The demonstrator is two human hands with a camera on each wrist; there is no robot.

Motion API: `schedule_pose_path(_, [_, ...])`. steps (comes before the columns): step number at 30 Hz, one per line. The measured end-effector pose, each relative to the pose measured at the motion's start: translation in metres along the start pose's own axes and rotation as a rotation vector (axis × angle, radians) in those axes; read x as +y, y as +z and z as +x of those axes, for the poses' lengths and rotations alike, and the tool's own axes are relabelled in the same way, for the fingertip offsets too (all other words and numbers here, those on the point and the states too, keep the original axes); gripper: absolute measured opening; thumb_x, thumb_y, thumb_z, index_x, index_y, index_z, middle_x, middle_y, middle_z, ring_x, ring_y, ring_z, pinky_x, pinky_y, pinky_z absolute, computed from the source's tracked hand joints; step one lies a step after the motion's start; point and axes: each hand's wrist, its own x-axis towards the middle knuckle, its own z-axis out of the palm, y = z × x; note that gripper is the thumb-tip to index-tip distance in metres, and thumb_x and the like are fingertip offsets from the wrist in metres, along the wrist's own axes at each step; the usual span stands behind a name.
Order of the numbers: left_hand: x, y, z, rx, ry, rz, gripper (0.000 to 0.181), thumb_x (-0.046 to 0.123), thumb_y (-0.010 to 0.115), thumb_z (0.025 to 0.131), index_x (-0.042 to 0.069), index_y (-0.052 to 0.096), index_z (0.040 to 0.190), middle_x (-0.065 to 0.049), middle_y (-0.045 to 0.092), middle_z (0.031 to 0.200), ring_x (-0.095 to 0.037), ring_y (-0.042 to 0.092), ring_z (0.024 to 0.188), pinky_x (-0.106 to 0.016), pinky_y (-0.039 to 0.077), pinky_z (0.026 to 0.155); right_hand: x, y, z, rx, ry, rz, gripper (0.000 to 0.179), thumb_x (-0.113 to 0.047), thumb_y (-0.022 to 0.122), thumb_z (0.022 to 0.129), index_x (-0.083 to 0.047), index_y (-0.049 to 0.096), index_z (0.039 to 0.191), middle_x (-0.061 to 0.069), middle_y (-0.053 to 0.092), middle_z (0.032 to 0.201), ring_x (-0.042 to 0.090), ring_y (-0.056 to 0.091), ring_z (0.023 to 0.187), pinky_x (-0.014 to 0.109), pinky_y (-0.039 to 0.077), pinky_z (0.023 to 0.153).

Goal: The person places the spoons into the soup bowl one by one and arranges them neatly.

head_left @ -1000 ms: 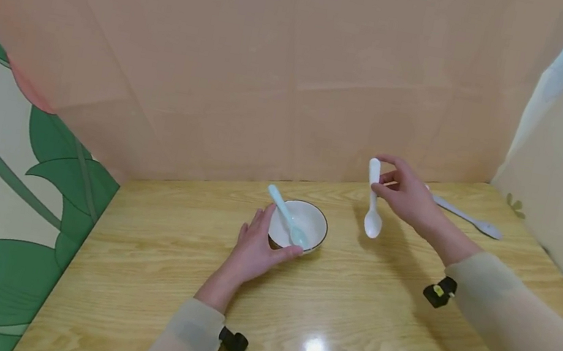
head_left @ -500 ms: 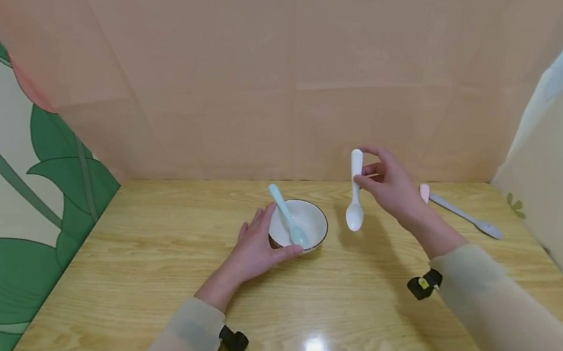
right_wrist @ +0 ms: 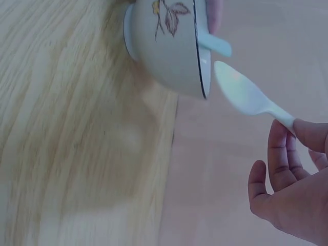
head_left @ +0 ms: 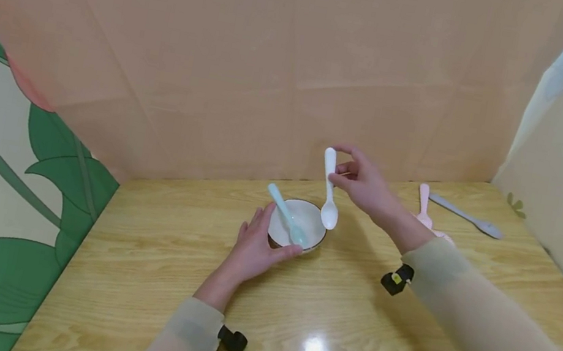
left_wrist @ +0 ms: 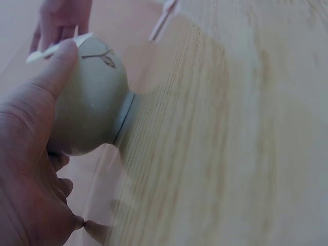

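Observation:
My left hand (head_left: 256,252) holds a white bowl (head_left: 310,213) on the table, its thumb at the near rim and its fingers round the left side. A pale blue spoon (head_left: 284,208) leans inside, its handle sticking out past the far-left rim. Between thumb and fingers, my right hand (head_left: 366,185) pinches a white spoon (head_left: 330,213) by the handle. That spoon hangs scoop-down over the bowl's right rim in the head view. The right wrist view has its scoop (right_wrist: 241,92) just apart from the rim. A leaf print marks the bowl's outside.
Toward the back right lie a pink spoon (head_left: 423,204) and a grey-blue utensil (head_left: 465,215) on the wooden table (head_left: 162,255). My right forearm partly covers something pink beside them. A peach backdrop (head_left: 221,66) rises behind the table's far edge.
My right hand has carried the white spoon leftward, from right of the bowl to over its right rim. More of the pink spoon is now uncovered. My left hand and the bowl stay put.

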Motion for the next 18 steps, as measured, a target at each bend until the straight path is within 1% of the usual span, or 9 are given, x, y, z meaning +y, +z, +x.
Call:
schedule_pose_path(2, [0.000,0.000,0.000,-0.004,0.000,-0.003,0.116,0.067,0.082,0.092,0.022,0.017,0.177,-0.010,0.031,0.179,-0.038,0.009,0.169,-0.067,0.003,0.132,0.001,0.004,0.002,-0.006,-0.002,0.004,0.062,-0.003,0.069,0.109,-0.014,0.046,0.165,0.023,0.069,0.116,0.032,0.068,0.109,0.030,0.053,0.086])
schedule_pose_path(6, [0.000,-0.001,-0.002,-0.009,-0.003,0.000,0.118,0.068,0.082,0.092,0.020,0.017,0.177,-0.011,0.030,0.179,-0.038,0.009,0.169,-0.067,0.003,0.132,0.004,0.015,0.005,-0.020,0.004,0.017,0.063,-0.002,0.069,0.108,-0.015,0.046,0.165,0.022,0.069,0.115,0.033,0.069,0.109,0.033,0.053,0.087])
schedule_pose_path(8, [-0.001,-0.002,-0.004,-0.003,-0.007,0.002,0.118,0.066,0.083,0.092,0.018,0.018,0.177,-0.012,0.031,0.179,-0.038,0.010,0.169,-0.068,0.004,0.131,0.004,0.022,0.006,-0.038,0.014,0.033,0.063,-0.003,0.069,0.108,-0.015,0.046,0.166,0.022,0.069,0.115,0.034,0.069,0.109,0.037,0.052,0.090])
schedule_pose_path(12, [-0.005,-0.002,-0.005,0.006,-0.010,0.009,0.117,0.066,0.084,0.091,0.018,0.019,0.177,-0.012,0.032,0.178,-0.038,0.011,0.169,-0.069,0.004,0.131,0.004,0.032,0.009,-0.065,0.030,0.050,0.063,-0.004,0.070,0.108,-0.016,0.046,0.165,0.022,0.069,0.117,0.036,0.071,0.111,0.045,0.051,0.094])
schedule_pose_path(15, [-0.005,0.000,-0.002,0.003,-0.010,0.009,0.118,0.068,0.083,0.091,0.021,0.018,0.177,-0.011,0.032,0.178,-0.037,0.010,0.169,-0.068,0.004,0.131,0.004,0.037,0.008,-0.067,0.024,0.051,0.061,-0.002,0.071,0.107,-0.014,0.049,0.163,0.023,0.071,0.117,0.038,0.073,0.109,0.042,0.052,0.092])
schedule_pose_path(18, [-0.005,0.002,0.000,0.003,-0.014,0.005,0.118,0.068,0.084,0.090,0.023,0.018,0.177,-0.009,0.032,0.179,-0.036,0.011,0.169,-0.067,0.004,0.132,0.006,0.042,0.008,-0.079,0.012,0.044,0.061,-0.001,0.072,0.106,-0.013,0.050,0.162,0.023,0.072,0.115,0.037,0.074,0.107,0.039,0.056,0.091])
